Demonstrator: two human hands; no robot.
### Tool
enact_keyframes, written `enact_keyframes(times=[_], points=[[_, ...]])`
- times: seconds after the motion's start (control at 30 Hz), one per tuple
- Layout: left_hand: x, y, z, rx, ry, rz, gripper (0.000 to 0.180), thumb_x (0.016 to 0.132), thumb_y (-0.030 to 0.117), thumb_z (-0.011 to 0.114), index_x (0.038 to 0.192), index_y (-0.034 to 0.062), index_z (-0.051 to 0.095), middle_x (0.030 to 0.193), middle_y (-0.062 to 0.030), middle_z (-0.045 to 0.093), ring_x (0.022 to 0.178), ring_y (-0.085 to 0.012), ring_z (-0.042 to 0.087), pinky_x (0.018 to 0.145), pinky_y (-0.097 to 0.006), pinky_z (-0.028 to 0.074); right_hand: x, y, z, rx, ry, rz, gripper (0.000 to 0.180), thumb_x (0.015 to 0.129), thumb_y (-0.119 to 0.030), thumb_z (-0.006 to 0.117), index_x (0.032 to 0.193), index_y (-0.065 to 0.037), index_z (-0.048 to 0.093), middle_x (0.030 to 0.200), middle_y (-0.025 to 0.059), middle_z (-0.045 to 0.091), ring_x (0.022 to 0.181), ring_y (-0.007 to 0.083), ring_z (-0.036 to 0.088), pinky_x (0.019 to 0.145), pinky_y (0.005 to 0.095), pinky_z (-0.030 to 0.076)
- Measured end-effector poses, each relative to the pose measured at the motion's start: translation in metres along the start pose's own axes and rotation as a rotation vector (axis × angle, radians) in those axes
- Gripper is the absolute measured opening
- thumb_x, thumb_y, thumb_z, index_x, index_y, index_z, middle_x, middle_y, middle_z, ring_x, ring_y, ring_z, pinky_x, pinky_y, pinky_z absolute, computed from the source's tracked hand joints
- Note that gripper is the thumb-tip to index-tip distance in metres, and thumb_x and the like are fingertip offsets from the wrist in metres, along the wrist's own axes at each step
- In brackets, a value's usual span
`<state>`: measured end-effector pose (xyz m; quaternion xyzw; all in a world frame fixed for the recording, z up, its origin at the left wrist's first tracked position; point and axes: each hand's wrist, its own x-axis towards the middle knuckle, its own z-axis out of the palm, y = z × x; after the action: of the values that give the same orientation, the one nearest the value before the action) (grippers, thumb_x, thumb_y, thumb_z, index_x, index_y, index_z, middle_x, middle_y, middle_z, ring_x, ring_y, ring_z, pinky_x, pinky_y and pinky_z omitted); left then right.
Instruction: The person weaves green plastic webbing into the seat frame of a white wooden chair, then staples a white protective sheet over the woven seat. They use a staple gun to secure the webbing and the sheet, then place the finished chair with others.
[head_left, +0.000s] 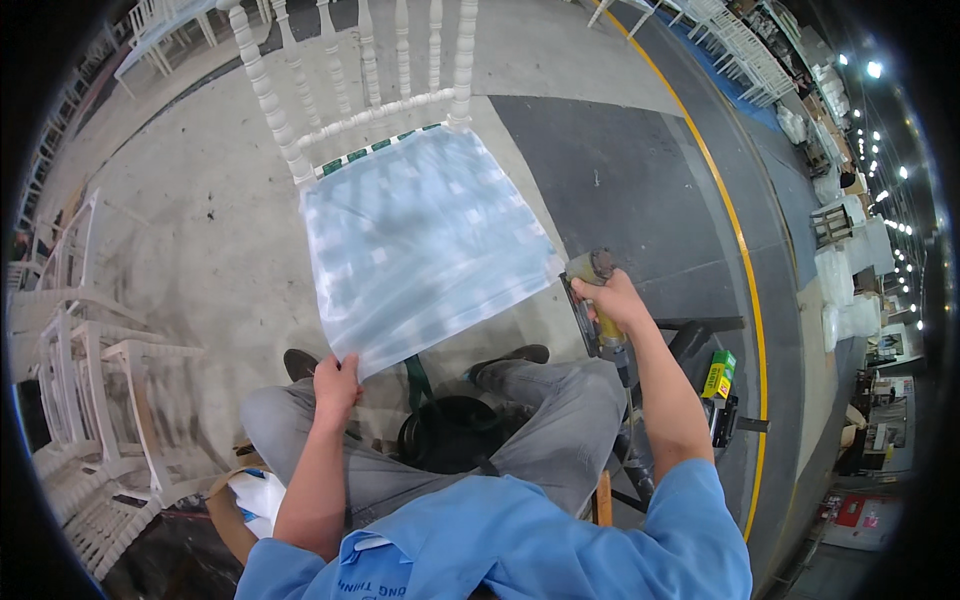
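Observation:
In front of me stands a white chair (264, 90) with a back of turned spindles. A pale blue-white, thin-looking sheet (420, 225) lies over its seat, and dark green strips show along the sheet's back edge. At the near left corner, my left hand (337, 385) pinches the sheet's edge between thumb and fingers. My right hand (614, 298) is wrapped round a yellowish air staple gun (606, 325) at the seat's near right corner. The tool's head is close against the sheet's corner; whether it touches cannot be made out.
White chair frames (130, 400) are stacked at my left, beside an open carton (232, 520). Below the seat, between my legs, is a round black object (452, 432). To my right, a green-yellow box (719, 374) sits by a dark stand (690, 340). A yellow floor line (735, 230) runs beyond.

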<state>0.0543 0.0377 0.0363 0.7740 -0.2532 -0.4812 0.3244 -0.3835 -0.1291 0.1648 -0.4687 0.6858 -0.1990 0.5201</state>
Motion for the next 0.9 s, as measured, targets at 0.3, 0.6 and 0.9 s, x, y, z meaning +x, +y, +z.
enact_keyframes(times=[0.3, 0.6, 0.9], points=[[0.013, -0.001, -0.002, -0.004, 0.042, 0.014, 0.03, 0.103, 0.023, 0.061, 0.109, -0.005, 0.066, 0.079, -0.0071, 0.066, 0.054, -0.014, 0.061, 0.048, -0.029, 0.051, 0.016, -0.013, 0.033, -0.085, -0.057, 0.054, 0.021, 0.092, -0.019, 0.079, 0.101, -0.002, 0.07, 0.079, 0.0037, 0.067, 0.059, 0.0115, 0.057, 0.049, 0.0284, 0.046], [0.017, -0.003, 0.0, -0.06, 0.042, 0.007, 0.033, 0.101, 0.023, 0.063, 0.108, -0.0087, 0.065, 0.087, -0.0134, 0.068, 0.06, -0.019, 0.067, 0.052, -0.033, 0.056, 0.003, -0.013, 0.08, -0.035, -0.126, 0.036, 0.027, 0.092, -0.023, 0.081, 0.103, -0.001, 0.07, 0.081, 0.0049, 0.068, 0.051, 0.0122, 0.055, 0.046, 0.0286, 0.044], [0.017, -0.004, 0.0, -0.048, 0.04, -0.01, 0.034, 0.099, 0.026, 0.066, 0.104, -0.0079, 0.068, 0.088, -0.0175, 0.073, 0.062, -0.0231, 0.071, 0.056, -0.036, 0.058, -0.011, -0.012, 0.121, -0.113, -0.21, 0.072, 0.032, 0.091, -0.027, 0.081, 0.106, -0.001, 0.069, 0.083, 0.0061, 0.069, 0.052, 0.0129, 0.057, 0.045, 0.0284, 0.044]])
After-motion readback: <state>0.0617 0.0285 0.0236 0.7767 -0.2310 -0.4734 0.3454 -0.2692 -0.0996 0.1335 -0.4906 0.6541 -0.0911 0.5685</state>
